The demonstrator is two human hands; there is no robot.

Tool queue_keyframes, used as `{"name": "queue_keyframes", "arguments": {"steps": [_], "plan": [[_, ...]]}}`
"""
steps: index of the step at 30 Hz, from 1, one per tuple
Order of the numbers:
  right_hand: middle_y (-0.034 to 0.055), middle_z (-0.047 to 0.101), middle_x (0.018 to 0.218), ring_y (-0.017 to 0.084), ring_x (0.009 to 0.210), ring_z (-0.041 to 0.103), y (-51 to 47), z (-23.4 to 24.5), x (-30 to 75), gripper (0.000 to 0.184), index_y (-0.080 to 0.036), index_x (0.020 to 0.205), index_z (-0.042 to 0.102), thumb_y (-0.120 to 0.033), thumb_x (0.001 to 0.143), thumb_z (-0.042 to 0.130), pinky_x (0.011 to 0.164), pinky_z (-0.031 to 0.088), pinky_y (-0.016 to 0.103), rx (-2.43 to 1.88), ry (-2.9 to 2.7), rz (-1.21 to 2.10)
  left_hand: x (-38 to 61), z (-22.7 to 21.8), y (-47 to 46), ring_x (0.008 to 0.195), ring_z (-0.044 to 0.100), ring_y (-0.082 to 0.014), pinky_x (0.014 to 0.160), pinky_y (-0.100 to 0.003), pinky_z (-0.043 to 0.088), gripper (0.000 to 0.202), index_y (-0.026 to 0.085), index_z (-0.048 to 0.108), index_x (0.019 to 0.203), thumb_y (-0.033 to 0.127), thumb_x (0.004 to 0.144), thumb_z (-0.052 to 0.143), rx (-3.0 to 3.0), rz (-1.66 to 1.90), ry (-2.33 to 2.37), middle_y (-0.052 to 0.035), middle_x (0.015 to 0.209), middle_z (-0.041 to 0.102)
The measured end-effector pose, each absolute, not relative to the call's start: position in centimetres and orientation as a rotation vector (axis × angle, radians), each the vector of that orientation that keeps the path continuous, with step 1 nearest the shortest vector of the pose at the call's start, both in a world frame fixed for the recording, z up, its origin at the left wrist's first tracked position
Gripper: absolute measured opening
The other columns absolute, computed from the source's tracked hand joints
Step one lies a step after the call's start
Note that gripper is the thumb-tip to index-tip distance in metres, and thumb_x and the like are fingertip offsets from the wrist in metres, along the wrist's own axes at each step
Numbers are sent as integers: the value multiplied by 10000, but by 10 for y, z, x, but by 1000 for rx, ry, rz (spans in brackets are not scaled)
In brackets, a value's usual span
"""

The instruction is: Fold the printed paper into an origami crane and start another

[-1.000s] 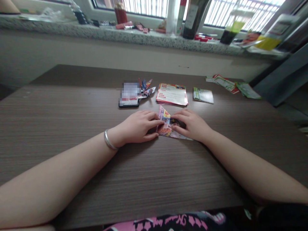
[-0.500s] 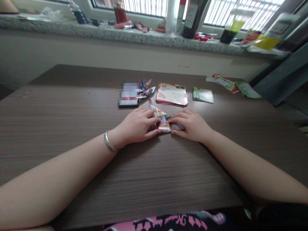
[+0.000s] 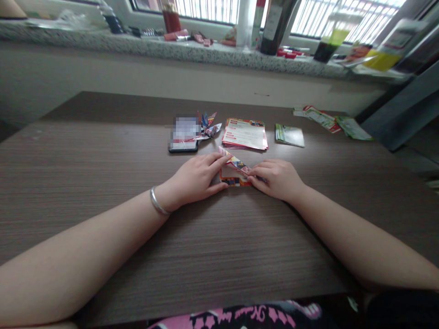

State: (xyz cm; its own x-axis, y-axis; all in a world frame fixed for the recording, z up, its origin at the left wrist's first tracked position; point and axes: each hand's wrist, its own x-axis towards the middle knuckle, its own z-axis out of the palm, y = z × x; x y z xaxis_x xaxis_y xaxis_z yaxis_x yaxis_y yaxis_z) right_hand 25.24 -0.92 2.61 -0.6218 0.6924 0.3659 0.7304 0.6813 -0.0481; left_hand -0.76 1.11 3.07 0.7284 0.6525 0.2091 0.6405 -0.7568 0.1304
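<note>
A small printed sheet of paper with a red and orange border lies on the table between my hands, partly folded. A colourful flap runs slantwise along its far side. My left hand, with a silver bangle at the wrist, holds the sheet's left side, fingers on the far edge and thumb at the near edge. At the right end, my right hand pinches the folded flap between thumb and fingers. Both hands hide parts of the paper.
Behind my hands lie a phone with a blurred screen, a folded paper figure, a stack of printed sheets and a smaller stack. Green and red papers lie far right. Bottles line the stone sill.
The near part of the folded paper has been opened upward, baring a pale inner face with a red and orange border. My left fingers moved to its far edge; my right hand shifted slightly right.
</note>
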Motion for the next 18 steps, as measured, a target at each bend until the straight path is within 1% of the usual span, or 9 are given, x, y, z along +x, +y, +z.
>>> {"name": "queue_keyframes", "arguments": {"steps": [2,5,7,11,13,15,17,18], "plan": [[50,738,818,174,720,648,-10,26,251,279,-192,857,712,-345,931,491,650,427,296,-1167,-2493,-153,-7,28,11,1316,460,-305,1104,-438,393,738,145,296,1483,492,882,546,2820,430,1134,-167,1467,427],[48,710,739,163,658,623,-10,26,250,238,-185,798,671,-347,892,524,601,396,282,-1256,-2395,-113,-7,24,12,1340,432,-321,1109,-465,394,808,121,226,1494,482,860,574,2737,542,1234,-199,1475,399],[32,682,687,146,606,593,-10,26,250,202,-189,775,642,-342,863,545,576,376,270,-1345,-2307,-12,-7,21,12,1350,415,-322,1112,-480,391,806,129,229,1482,455,846,600,2700,599,1249,-204,1469,391],[2,628,626,118,533,529,-6,25,252,188,-196,742,597,-355,837,565,543,362,252,-1494,-2099,270,-8,20,13,1298,457,-303,1076,-482,436,697,176,320,1433,375,837,623,2677,649,1204,-173,1398,428],[-3,603,602,119,524,508,-3,24,255,211,-200,714,577,-375,830,571,532,352,255,-1558,-2009,317,-8,20,13,1288,461,-302,1074,-487,437,636,196,382,1417,354,847,616,2701,629,1176,-162,1390,423],[-2,595,600,124,532,499,0,23,257,221,-204,687,561,-379,820,576,531,344,261,-1617,-1957,309,-8,20,13,1324,423,-313,1098,-501,404,526,226,485,1367,320,862,597,2760,583,1106,-147,1442,378],[1,599,609,128,542,502,3,22,260,217,-205,674,557,-372,812,579,532,346,264,-1667,-1925,311,-9,20,14,1361,381,-322,1118,-517,368,398,261,589,1279,280,883,559,2832,517,1021,-113,1500,333],[1,602,612,130,546,506,5,22,261,215,-206,670,558,-369,808,581,533,349,265,-1687,-1915,316,-9,20,14,1369,371,-321,1124,-519,356,360,270,621,1245,267,894,538,2866,483,985,-99,1512,333]]}}
